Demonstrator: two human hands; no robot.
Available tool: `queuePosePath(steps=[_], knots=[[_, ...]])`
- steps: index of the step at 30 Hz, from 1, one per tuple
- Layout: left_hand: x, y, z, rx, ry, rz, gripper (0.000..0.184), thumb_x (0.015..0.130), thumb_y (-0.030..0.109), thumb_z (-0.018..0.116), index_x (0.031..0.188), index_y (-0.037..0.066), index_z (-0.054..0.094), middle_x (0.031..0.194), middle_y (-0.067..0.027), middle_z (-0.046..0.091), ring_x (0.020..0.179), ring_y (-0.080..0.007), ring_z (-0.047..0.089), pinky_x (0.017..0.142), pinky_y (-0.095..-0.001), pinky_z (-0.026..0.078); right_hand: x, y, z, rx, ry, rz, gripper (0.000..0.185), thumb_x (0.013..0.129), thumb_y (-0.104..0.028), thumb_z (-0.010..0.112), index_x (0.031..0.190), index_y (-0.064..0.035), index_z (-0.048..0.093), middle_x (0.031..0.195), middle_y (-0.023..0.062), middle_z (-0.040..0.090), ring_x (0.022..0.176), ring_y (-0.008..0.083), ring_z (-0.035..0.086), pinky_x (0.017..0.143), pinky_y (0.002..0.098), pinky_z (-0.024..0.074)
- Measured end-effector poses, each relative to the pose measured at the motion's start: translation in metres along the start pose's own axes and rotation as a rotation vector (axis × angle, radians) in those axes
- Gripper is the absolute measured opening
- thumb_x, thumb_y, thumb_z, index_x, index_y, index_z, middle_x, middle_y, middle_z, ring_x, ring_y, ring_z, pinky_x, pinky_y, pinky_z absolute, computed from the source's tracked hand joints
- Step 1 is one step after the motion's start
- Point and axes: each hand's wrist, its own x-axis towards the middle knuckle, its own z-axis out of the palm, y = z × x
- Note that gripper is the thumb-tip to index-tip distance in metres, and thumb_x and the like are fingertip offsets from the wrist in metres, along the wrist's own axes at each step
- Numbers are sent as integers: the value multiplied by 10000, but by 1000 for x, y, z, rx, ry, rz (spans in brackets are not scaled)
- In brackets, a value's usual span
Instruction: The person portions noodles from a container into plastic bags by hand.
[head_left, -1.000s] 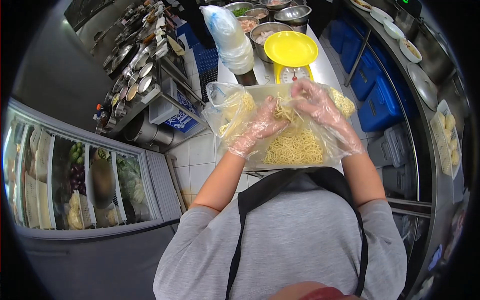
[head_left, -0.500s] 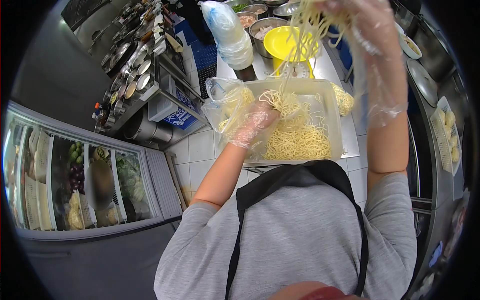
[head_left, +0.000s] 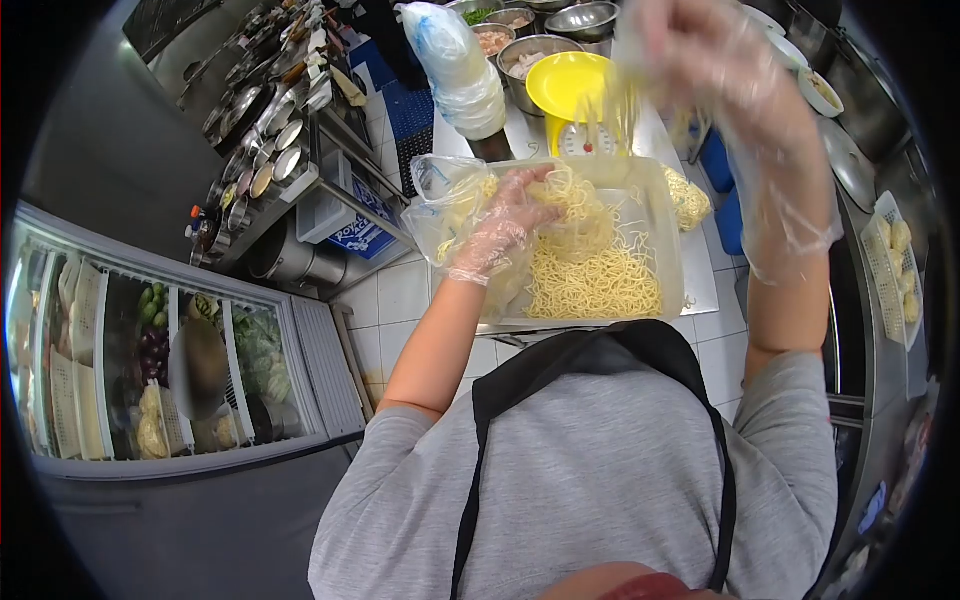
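My left hand [head_left: 512,218], in a clear plastic glove, is over the left part of a translucent plastic tub [head_left: 674,262]. Its fingers are spread against a clump of yellow noodles [head_left: 575,198]. More loose noodles [head_left: 595,285] cover the near part of the tub floor. High at the upper right, my gloved right hand [head_left: 705,55] is blurred by motion, with noodle strands hanging below it. These strands pass in front of a yellow kitchen scale [head_left: 572,85]. A clear bag of noodles [head_left: 465,205] lies at the tub's left side, partly behind my left hand.
A tall plastic-wrapped stack [head_left: 460,75] stands behind the tub. Metal bowls of food [head_left: 525,62] sit beyond the scale. Another bag of noodles [head_left: 686,200] is beside the tub's right wall. A glass-topped fridge [head_left: 180,360] is at left, a basket [head_left: 895,265] at right.
My left hand has loosened from the noodles and its fingers have spread. My right hand has moved slightly, and fewer strands hang from it. The scale's dial shows more.
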Motion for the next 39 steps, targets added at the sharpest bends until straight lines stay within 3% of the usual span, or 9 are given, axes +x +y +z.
queuePosePath(steps=[4,6,10,16,19,27,30,33,39], knots=[[1,12,-3,-37,-65,3,584,722,89,717,1274,84,528,1179,-81,466,908,-171,555,855,-298,458,-29,34,25,-699,-492,587,707,618,-334,839,1197,-72,528,1016,133,614,999,300,588,911,389,446],[6,14,3,-26,-78,54,556,739,64,709,1264,61,525,1179,-64,466,903,-146,559,826,-281,470,-62,97,40,-915,-253,235,867,572,-231,854,1296,-75,403,1149,169,576,1094,307,559,931,392,446],[6,12,13,-8,-28,110,491,712,13,666,1186,90,566,1143,-67,481,895,-161,553,839,-280,467,-77,153,71,-689,-74,209,1007,571,-227,867,1400,-109,307,1267,212,515,1178,355,492,1061,424,346],[1,19,-5,503,-191,18,619,690,14,593,1290,131,499,1234,-159,480,1131,-296,488,983,-357,392,-77,157,39,-495,-185,731,533,768,-113,690,1259,-146,484,1201,200,558,1124,326,538,941,433,441],[0,14,-5,521,-203,-34,734,676,71,609,1379,119,402,1350,-223,405,1271,-345,388,1050,-374,330,-59,113,23,-544,-183,502,199,820,-129,653,987,-52,577,855,101,603,837,208,596,817,361,499],[0,13,-5,493,-166,56,818,659,92,620,1422,71,324,1385,-243,385,1212,-316,471,1016,-358,375,-5,64,9,-189,35,143,129,797,-132,680,858,-63,590,752,-18,553,665,51,519,580,203,437],[4,4,-6,186,-256,-6,827,673,148,646,1425,76,311,1445,-256,287,1358,-356,273,1110,-370,242,9,34,15,-246,80,73,111,790,-136,665,827,-65,589,725,-24,524,638,47,488,574,203,422],[-3,5,-3,153,-137,53,770,682,5,594,1405,9,331,1270,-171,512,803,-161,610,746,-272,495,11,34,24,-519,-193,103,71,781,-94,620,779,-36,578,691,31,518,612,115,519,554,256,442],[-15,21,5,-480,-148,-186,665,733,28,608,1366,33,404,1027,-68,629,829,-132,596,724,-264,489,4,85,61,-546,-378,297,111,811,-132,622,839,-45,560,674,25,539,617,106,554,540,256,455]])
